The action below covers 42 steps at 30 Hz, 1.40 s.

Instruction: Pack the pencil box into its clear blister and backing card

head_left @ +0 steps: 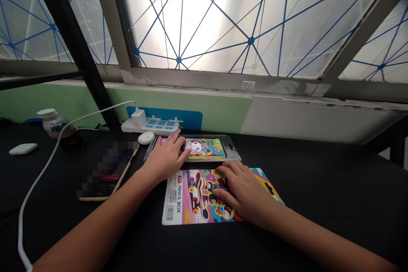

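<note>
A colorful pencil box [208, 148] with a cartoon print lies in a clear plastic package [233, 153] on the black desk. My left hand [168, 157] rests over its left part, fingers spread. Nearer to me is a printed cardboard sheet [174, 216] marked "PENCIL BOX", with a skateboard picture and a barcode. On the right half of this card lies my right hand [244, 189], its thumb apart from the fingers and pointing left. The hand covers part of the print.
Behind the package sits a white power strip [162, 125] with a charger plugged in. A white cable [54, 153] loops along the left. A phone [108, 182], partly blurred, a round white case [146, 137] and a bottle [55, 123] stand left. The window [204, 17] is behind.
</note>
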### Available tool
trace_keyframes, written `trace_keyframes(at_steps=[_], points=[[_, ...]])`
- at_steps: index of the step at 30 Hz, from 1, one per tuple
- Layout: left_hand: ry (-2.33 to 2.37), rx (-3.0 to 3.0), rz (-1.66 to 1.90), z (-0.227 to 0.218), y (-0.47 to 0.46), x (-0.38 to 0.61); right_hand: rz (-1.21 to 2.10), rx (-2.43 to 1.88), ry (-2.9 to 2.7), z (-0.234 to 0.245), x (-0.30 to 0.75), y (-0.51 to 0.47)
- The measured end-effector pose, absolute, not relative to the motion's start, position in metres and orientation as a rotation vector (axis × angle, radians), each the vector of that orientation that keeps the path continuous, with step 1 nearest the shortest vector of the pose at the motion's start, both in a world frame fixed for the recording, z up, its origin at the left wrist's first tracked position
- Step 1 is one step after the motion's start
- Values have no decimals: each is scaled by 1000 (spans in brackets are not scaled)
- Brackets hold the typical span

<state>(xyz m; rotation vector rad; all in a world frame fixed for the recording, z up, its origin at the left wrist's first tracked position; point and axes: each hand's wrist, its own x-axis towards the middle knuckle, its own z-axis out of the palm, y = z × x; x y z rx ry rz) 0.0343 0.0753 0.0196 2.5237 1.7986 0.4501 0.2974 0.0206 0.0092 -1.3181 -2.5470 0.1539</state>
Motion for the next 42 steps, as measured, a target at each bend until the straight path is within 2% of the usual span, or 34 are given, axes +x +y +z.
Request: trace_keyframes(at_steps=[6, 15, 20, 28, 36, 42], points=[[1766, 2501, 359, 17, 79, 33, 82, -1349, -2536, 11, 295, 16], [1634, 2392, 345, 35, 71, 29, 347, -1577, -2312, 41, 342, 50], [1624, 2424, 373, 36, 67, 32, 658, -1675, -2361, 37, 394, 97], [1665, 2510, 317, 30, 60, 37, 520, -1556, -2206, 26, 367, 84], [1567, 2514, 277, 30, 57, 37, 729, -1532, -2230, 25, 374, 92], [1565, 2503, 257, 33, 56, 36, 762, -1573, -2210, 32, 398, 104]])
